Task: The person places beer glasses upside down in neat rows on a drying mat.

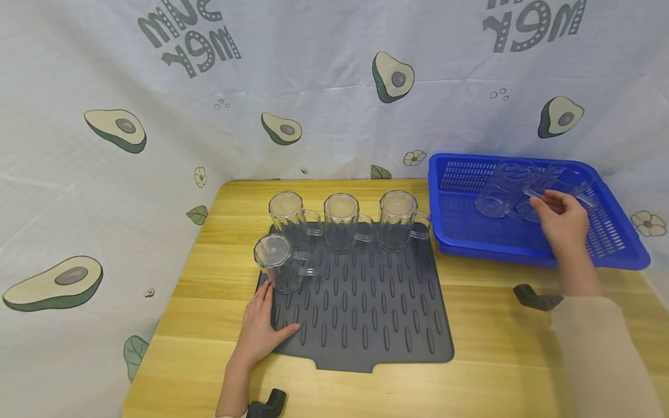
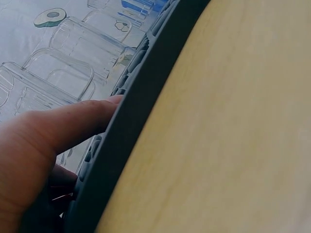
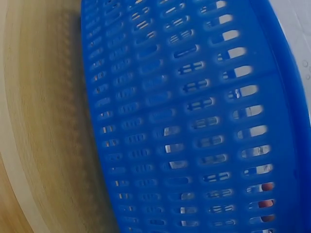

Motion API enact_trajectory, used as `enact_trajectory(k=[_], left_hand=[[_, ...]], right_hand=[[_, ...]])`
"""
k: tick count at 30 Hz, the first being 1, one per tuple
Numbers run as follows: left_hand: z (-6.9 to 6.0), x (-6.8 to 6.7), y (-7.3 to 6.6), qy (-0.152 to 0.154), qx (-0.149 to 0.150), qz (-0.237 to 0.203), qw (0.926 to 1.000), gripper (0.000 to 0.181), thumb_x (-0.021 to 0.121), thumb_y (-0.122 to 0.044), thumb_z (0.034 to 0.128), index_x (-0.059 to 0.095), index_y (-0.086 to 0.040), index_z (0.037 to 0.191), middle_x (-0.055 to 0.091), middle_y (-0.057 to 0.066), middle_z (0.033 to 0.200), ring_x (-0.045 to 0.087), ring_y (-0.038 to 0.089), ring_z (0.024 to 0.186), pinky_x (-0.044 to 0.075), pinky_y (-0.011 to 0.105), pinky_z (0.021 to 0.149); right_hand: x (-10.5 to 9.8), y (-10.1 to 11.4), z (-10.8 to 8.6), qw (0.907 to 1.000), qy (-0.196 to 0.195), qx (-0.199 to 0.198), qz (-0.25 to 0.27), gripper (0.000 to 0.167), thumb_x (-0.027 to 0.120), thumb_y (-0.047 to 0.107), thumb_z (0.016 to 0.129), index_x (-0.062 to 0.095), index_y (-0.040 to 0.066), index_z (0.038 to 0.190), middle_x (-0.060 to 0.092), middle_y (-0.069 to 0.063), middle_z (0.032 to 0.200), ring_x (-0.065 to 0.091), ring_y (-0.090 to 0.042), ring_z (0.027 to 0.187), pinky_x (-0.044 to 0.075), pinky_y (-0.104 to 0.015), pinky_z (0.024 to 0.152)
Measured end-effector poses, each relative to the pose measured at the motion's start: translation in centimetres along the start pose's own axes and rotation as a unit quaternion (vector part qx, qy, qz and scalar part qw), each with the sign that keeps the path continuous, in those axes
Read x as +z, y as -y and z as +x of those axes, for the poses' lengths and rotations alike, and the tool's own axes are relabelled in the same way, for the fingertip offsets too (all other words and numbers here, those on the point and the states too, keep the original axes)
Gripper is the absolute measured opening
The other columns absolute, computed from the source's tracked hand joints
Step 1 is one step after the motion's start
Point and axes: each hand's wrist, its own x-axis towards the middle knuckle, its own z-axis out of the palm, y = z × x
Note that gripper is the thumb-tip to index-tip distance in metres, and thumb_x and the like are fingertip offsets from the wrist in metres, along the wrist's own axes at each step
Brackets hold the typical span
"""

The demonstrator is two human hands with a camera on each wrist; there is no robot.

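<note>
My left hand [image 1: 261, 325] rests at the left edge of a dark grey drying mat [image 1: 360, 313], its thumb [image 2: 82, 119] lying on the mat. Its fingertips are beside the nearest upside-down clear glass mug [image 1: 282, 267]. Three more upside-down mugs stand in a row along the mat's far edge, the right one [image 1: 397, 220] near the basket. Over the blue plastic basket [image 1: 470, 249], my right hand [image 1: 567, 223] has curled fingers and pinches a clear mug [image 1: 528, 210] near its handle. The basket wall [image 3: 194, 116] hides most of that hand in the right wrist view.
More clear mugs, including one at the basket's left [image 1: 493, 200], lie in the basket. The mat and basket sit on a wooden table [image 1: 486, 348]. Behind hangs a white curtain [image 1: 334, 69] with avocado prints. Each wrist bears a black camera mount [image 1: 535, 297].
</note>
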Motion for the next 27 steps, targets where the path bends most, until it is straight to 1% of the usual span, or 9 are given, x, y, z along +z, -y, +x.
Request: enact_trajectory(k=[2,3,4,6,8,10,14,20,27], left_hand=[[0.0,0.0,0.0,0.000,-0.001,0.001,1.0000,0.106,0.082,-0.041,0.0755,0.024,0.010,0.149,0.018,0.023,0.158,0.018,0.043,0.143,0.014,0.061,0.112],[0.0,0.0,-0.1,-0.001,-0.001,0.001,1.0000,0.106,0.082,-0.041,0.0755,0.024,0.010,0.149,0.018,0.023,0.158,0.018,0.043,0.143,0.014,0.061,0.112],[0.0,0.0,-0.1,0.000,-0.002,0.001,1.0000,0.106,0.082,-0.041,0.0755,0.025,0.010,0.149,0.018,0.023,0.158,0.018,0.043,0.143,0.014,0.060,0.112],[0.0,0.0,-0.1,0.000,-0.003,0.002,1.0000,0.106,0.082,-0.041,0.0756,0.024,0.010,0.149,0.018,0.023,0.158,0.018,0.043,0.143,0.014,0.060,0.113],[0.0,0.0,-0.1,0.001,-0.004,0.002,1.0000,0.106,0.082,-0.041,0.0757,0.024,0.010,0.149,0.018,0.023,0.158,0.018,0.043,0.143,0.014,0.060,0.113],[0.0,0.0,-0.1,0.000,-0.004,0.000,1.0000,0.106,0.082,-0.041,0.0757,0.025,0.010,0.149,0.018,0.023,0.158,0.018,0.043,0.143,0.014,0.061,0.112],[0.0,0.1,-0.1,-0.004,0.003,-0.001,1.0000,0.106,0.082,-0.040,0.0751,0.026,0.010,0.149,0.019,0.024,0.157,0.019,0.044,0.142,0.015,0.061,0.112],[0.0,0.1,-0.1,-0.004,0.003,-0.003,1.0000,0.106,0.083,-0.040,0.0748,0.026,0.010,0.149,0.020,0.024,0.157,0.020,0.045,0.141,0.016,0.062,0.111],[0.1,0.1,0.0,0.000,-0.003,0.001,1.0000,0.106,0.082,-0.041,0.0752,0.026,0.010,0.149,0.020,0.024,0.157,0.019,0.044,0.142,0.016,0.062,0.112]], right_hand=[[0.0,0.0,0.2,0.9999,0.006,0.002,-0.011,0.065,0.059,0.041,0.095,0.043,0.005,0.147,0.045,0.029,0.096,0.045,0.010,0.100,0.037,-0.022,0.102],[0.0,0.1,0.3,0.9997,0.008,0.005,-0.024,0.067,0.057,0.043,0.095,0.042,0.005,0.147,0.048,0.025,0.101,0.047,0.007,0.104,0.038,-0.024,0.103],[0.0,0.2,0.4,0.9992,0.013,0.007,-0.038,0.068,0.056,0.045,0.095,0.040,0.004,0.148,0.050,0.020,0.109,0.048,0.002,0.111,0.038,-0.026,0.104],[0.0,0.3,0.6,0.9977,0.026,0.012,-0.062,0.071,0.052,0.047,0.096,0.036,0.003,0.150,0.052,0.004,0.128,0.046,-0.011,0.126,0.037,-0.033,0.107],[0.1,0.4,0.9,0.9959,0.038,0.019,-0.079,0.073,0.048,0.048,0.097,0.032,0.003,0.152,0.043,-0.013,0.145,0.038,-0.026,0.137,0.036,-0.040,0.109],[0.0,0.5,1.1,0.9945,0.052,0.020,-0.089,0.073,0.046,0.046,0.098,0.028,0.001,0.152,0.032,-0.023,0.153,0.031,-0.037,0.140,0.033,-0.046,0.110],[0.1,0.3,1.4,0.9924,0.076,0.021,-0.095,0.075,0.044,0.046,0.099,0.023,-0.002,0.153,0.026,-0.028,0.153,0.028,-0.045,0.138,0.032,-0.054,0.107],[0.2,-0.3,1.7,0.9889,0.099,0.015,-0.110,0.076,0.041,0.046,0.100,0.023,-0.008,0.150,0.030,-0.035,0.148,0.031,-0.050,0.131,0.034,-0.059,0.101],[0.2,-0.4,2.0,0.9791,0.145,0.003,-0.142,0.080,0.037,0.048,0.101,0.021,-0.016,0.146,0.029,-0.042,0.142,0.031,-0.057,0.128,0.031,-0.065,0.100]])
